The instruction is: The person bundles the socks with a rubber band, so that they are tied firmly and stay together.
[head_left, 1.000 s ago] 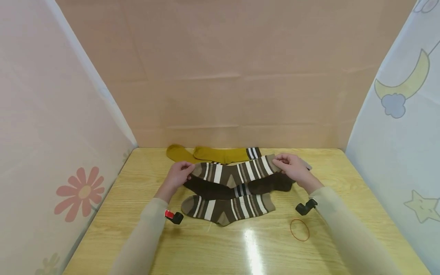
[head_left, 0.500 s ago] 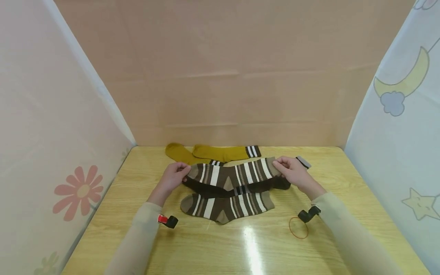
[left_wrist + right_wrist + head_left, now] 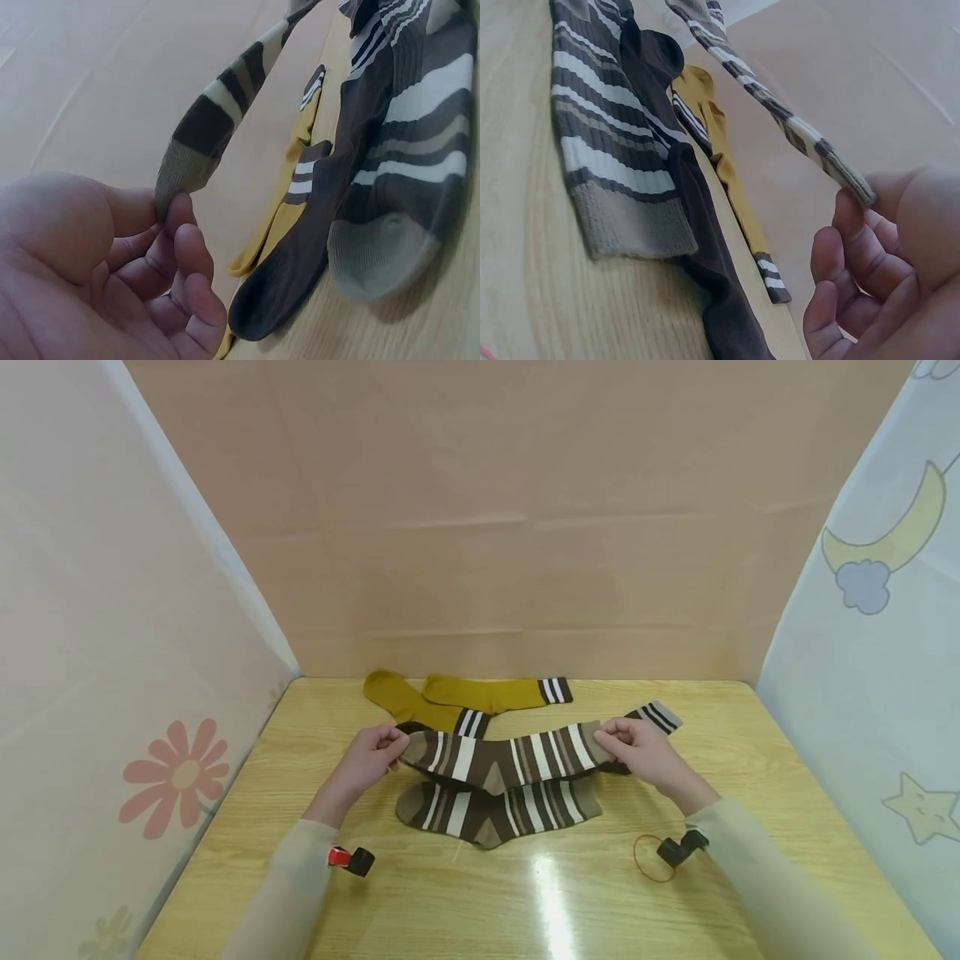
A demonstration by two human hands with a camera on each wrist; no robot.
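- I can read no text, label, brand or number on the striped sock point(image 3: 495, 762) I hold.
- I make out no lettering on the mustard socks point(image 3: 487, 695) or bench point(image 3: 450, 910).

A pale wooden table point(image 3: 465, 902) with rounded far corners fills the near part of the scene. Beyond it rises a plain pinkish-tan wall point(image 3: 480, 527) with faint horizontal creases. The whitish left wall point(image 3: 112, 568) bears a red flower point(image 3: 184, 774); the bluish-white right wall point(image 3: 840, 693) shows a yellow moon point(image 3: 907, 539), a blue cloud point(image 3: 862, 587) and a star point(image 3: 922, 810). A bright streak of light point(image 3: 553, 906) gleams on the table's near side.
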